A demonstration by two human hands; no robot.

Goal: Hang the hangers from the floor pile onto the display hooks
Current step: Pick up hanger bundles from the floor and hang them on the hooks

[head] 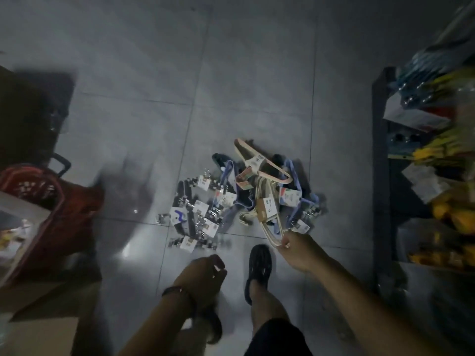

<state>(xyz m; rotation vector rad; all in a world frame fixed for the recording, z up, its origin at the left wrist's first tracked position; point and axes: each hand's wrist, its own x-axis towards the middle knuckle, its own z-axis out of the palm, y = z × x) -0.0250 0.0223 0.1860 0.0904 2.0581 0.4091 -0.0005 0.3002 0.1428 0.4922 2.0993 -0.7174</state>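
A pile of hangers (246, 199) lies on the grey tiled floor: pink, blue, cream and black clip hangers with white tags. My right hand (298, 250) pinches the lower end of a cream hanger bundle (270, 214) at the near right edge of the pile. A pink hanger (254, 160) lies at the pile's far side. My left hand (205, 273) hangs to the left of my right foot with loosely curled fingers and holds nothing. The display hooks cannot be made out.
A dark shelf unit (385, 163) with yellow and blue packaged goods stands on the right. A red shopping basket (51, 214) sits at the left beside cardboard boxes (43, 327). My sandalled right foot (259, 265) stands just below the pile.
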